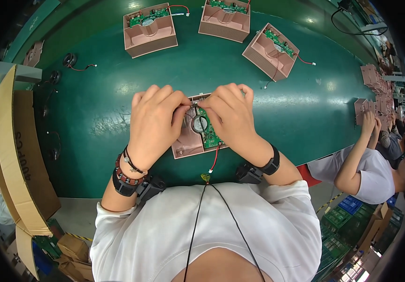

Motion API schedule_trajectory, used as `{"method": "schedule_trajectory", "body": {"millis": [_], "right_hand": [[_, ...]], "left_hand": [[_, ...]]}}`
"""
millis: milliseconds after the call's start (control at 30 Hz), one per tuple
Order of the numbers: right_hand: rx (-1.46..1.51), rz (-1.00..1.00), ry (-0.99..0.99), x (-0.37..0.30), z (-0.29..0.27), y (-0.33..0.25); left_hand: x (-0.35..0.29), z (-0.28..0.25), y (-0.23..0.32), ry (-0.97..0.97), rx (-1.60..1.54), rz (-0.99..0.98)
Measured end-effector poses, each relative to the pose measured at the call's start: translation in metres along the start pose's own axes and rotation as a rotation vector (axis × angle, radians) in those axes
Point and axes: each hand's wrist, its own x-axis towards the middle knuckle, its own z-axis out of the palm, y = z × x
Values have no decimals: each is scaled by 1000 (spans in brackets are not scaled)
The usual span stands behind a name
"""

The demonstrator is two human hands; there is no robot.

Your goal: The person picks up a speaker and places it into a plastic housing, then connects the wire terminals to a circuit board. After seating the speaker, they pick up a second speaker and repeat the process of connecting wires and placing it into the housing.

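A pink-brown plastic housing lies in front of me with its inside facing up. Inside it are a green circuit board and a round silvery part. From its near edge hangs a red and black cable ending in a white plug. My left hand and my right hand meet over the far side of this housing. Both are closed in a pinch, the fingertips almost touching. Between them is something small and dark, largely hidden by the fingers.
Three similar housings with boards and cables stand along the back of the green table. Several small black speakers with wires lie at the left, beside an open cardboard box. At the right a co-worker handles more housings.
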Motion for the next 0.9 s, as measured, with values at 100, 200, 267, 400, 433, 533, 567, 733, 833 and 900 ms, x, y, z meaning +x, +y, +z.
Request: {"method": "schedule_trajectory", "body": {"millis": [100, 200, 267, 400, 433, 533, 567, 733, 833, 900], "right_hand": [[-63, -16, -24, 0, -1, -2], [7, -30, -47, 1, 0, 1], [21, -35, -55, 0, -1, 1], [64, -20, -65, -1, 1, -1], [82, 1, -59, -2, 3, -1], [101, 30, -35, -3, 6, -1], [104, 39, -20, -4, 7, -1], [93, 67, 12, -4, 6, -3], [96, 73, -7, -3, 4, -3], [98, 78, -16, -3, 3, -1]], "left_hand": [[2, -1, 0, -5, 46, 27], [7, -2, 3, -46, 150, 59], [9, -2, 4, -57, 175, 62], [10, -2, 9, -83, 248, 90], [11, -1, 11, -84, 274, 108], [12, -2, 13, -85, 305, 135], [12, -2, 13, -87, 309, 141], [9, -2, 12, -74, 316, 159], [10, -4, 11, -82, 286, 149], [11, -3, 11, -87, 270, 144]]}}
